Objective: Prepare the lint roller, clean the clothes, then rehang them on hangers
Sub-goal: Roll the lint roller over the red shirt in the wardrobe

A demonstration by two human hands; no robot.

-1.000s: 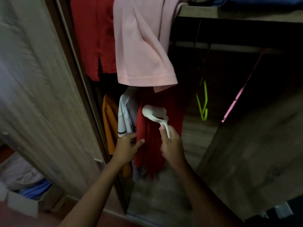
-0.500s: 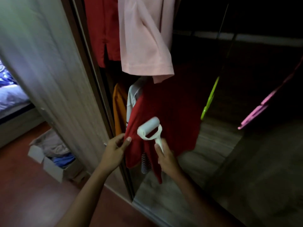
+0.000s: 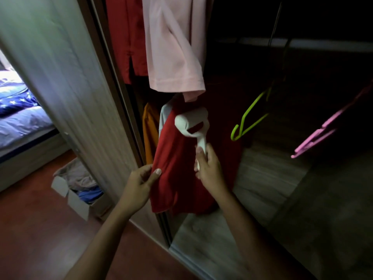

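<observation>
Inside the open wardrobe, a red garment hangs below a pink shirt (green hanger empty to its right). Your left hand pinches the garment's left edge in a closed grip; your right hand is wrapped around the lint roller handle, its head against the red cloth.

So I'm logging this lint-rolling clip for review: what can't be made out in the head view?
- Hanger or rail holding the red garment: hidden behind the pink shirt.
- Lint on the lint roller: too small, blurred.
- Cardboard box contents: too dim to identify.
- Green hanger and pink hanger hooks: lost in the dark wardrobe.
- Left hand pinches the garment's edge; right hand covers the roller's handle.
</observation>
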